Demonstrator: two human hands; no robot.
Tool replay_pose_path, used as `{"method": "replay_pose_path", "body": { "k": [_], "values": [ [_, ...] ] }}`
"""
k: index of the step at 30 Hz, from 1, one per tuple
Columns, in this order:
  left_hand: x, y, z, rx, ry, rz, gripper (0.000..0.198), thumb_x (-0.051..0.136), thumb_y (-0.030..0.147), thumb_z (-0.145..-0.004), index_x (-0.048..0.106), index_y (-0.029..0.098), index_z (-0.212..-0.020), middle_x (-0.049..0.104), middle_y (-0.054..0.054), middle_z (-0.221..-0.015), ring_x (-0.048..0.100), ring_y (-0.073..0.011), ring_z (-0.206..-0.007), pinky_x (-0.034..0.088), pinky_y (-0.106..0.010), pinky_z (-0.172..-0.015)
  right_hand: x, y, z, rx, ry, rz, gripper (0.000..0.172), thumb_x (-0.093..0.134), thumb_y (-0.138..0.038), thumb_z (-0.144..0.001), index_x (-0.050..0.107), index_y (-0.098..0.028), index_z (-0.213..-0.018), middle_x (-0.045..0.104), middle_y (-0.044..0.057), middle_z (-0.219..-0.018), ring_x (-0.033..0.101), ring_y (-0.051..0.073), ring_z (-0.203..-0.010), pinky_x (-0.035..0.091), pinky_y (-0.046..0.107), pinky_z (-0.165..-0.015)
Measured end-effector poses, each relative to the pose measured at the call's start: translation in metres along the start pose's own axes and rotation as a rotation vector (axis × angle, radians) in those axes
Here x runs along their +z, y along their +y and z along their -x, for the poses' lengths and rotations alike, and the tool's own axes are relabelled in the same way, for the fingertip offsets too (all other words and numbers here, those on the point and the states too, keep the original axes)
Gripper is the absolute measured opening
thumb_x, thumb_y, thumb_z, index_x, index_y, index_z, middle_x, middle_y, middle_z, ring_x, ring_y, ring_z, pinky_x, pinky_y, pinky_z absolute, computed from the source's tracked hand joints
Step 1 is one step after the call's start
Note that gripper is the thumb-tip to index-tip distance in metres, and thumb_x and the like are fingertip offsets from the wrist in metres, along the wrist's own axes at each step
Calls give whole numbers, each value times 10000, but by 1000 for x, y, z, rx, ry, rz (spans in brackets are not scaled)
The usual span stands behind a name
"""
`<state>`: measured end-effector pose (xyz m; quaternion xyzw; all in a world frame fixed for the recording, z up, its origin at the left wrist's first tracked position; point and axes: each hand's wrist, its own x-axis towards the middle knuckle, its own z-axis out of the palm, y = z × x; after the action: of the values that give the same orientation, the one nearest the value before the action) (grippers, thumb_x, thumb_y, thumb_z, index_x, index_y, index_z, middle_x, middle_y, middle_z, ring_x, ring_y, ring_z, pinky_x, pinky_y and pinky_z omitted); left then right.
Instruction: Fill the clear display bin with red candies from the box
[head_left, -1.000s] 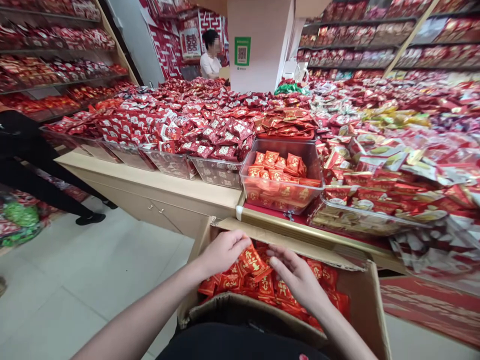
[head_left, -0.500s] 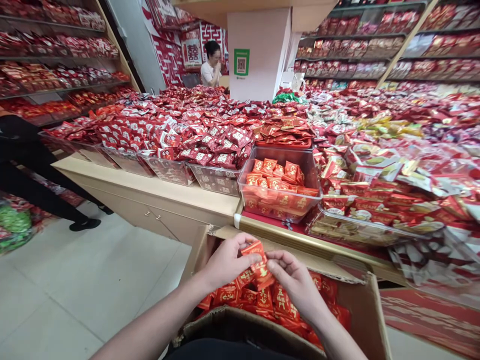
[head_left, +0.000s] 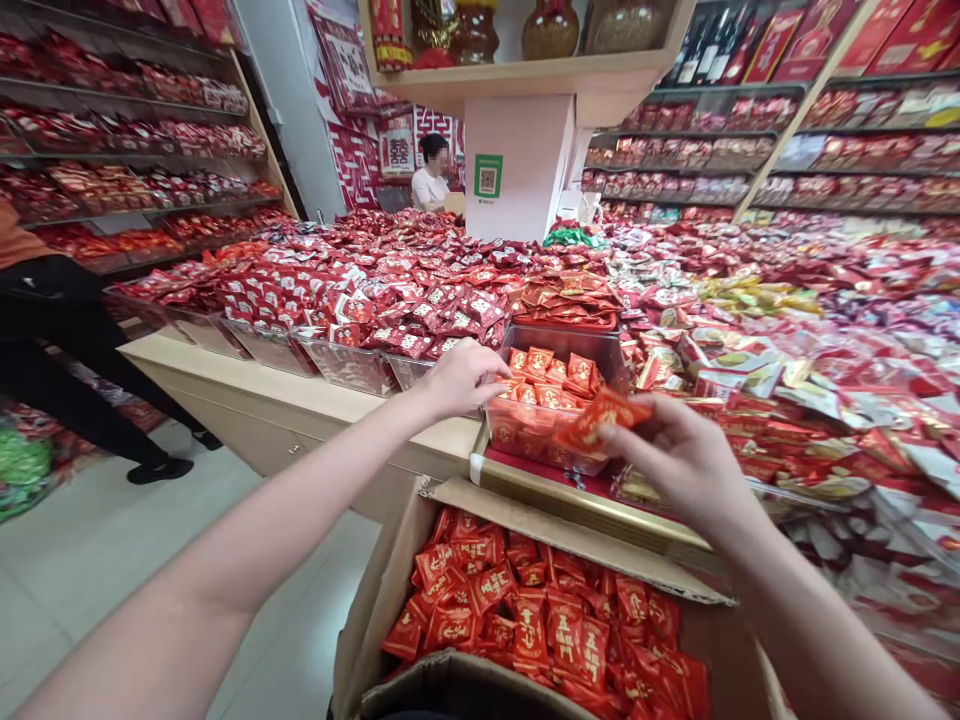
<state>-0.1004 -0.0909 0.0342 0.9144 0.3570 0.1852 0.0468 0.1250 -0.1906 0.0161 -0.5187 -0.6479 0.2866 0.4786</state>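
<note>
My right hand [head_left: 679,455] pinches a small red-orange packet [head_left: 604,418] with gold print, holding it in front of the clear plastic bin [head_left: 551,450]. Inside that bin sit rows of similar red packets [head_left: 551,368]. My left hand [head_left: 466,380] is at the bin's left rim, its curved fingers and thumb apart and nothing visible between them; whether the fingertips touch the bin or packets I cannot tell. Below both hands, an open cardboard box [head_left: 386,580] holds many loose red packets [head_left: 529,625] with gold characters.
More clear bins [head_left: 345,368] heaped with dark red packets line the wooden counter [head_left: 225,395]. Red-and-white packets [head_left: 750,365] pile up on the right. A white pillar [head_left: 517,165] rises behind. One person [head_left: 430,180] is at the back; another [head_left: 56,330] stands at left.
My hands have risen from over the cardboard box to the clear bin and moved apart. The right hand now carries the packet; the left has let go of it. The view has tilted up.
</note>
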Motion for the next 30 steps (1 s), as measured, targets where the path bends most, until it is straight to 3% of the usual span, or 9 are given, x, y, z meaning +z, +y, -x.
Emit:
{"method": "replay_pose_path", "body": {
  "k": [4,8,17,22,25,30],
  "values": [
    [9,-30,-38,4,-221,-90,250,650,350,-626,671,221,-839,588,-18,-763,476,-161,-810,323,-243,-761,3,-7,-55,-67,31,272,212,562,-353,-687,566,-153,-758,574,6,-580,490,115,-493,374,237,-476],
    [15,-34,-50,-26,-354,-204,340,674,400,-574,665,290,-895,519,-31,-837,464,-179,-786,335,-236,-678,17,-4,-84,-101,-77,498,183,535,-332,-687,587,-157,-670,524,-18,-506,446,104,-471,331,230,-481],
    [17,-26,-56,-42,-348,-296,340,693,330,-545,669,258,-876,490,-50,-767,477,-241,-872,355,-286,-724,32,8,-98,-67,-193,491,170,542,-334,-674,563,-165,-668,520,-34,-514,466,104,-497,350,217,-494],
    [16,-24,-58,-82,-344,-315,235,663,272,-575,676,168,-785,518,-94,-808,510,-248,-825,385,-302,-696,46,18,-104,-42,-345,403,110,509,-264,-716,519,-165,-667,599,-16,-567,524,92,-497,378,190,-477],
    [16,-25,-59,-104,-338,-304,196,619,190,-595,672,170,-783,545,-90,-809,533,-228,-789,393,-286,-678,56,22,-108,-59,-418,391,104,523,-235,-706,513,-169,-626,599,-25,-554,525,88,-497,378,188,-482],
    [12,-33,-58,-82,-349,-211,362,588,102,-555,650,261,-874,610,0,-734,557,-162,-686,386,-220,-612,67,19,-111,-86,-471,429,145,546,-220,-675,510,-170,-545,551,-42,-488,480,84,-467,345,195,-471]
  ]
}}
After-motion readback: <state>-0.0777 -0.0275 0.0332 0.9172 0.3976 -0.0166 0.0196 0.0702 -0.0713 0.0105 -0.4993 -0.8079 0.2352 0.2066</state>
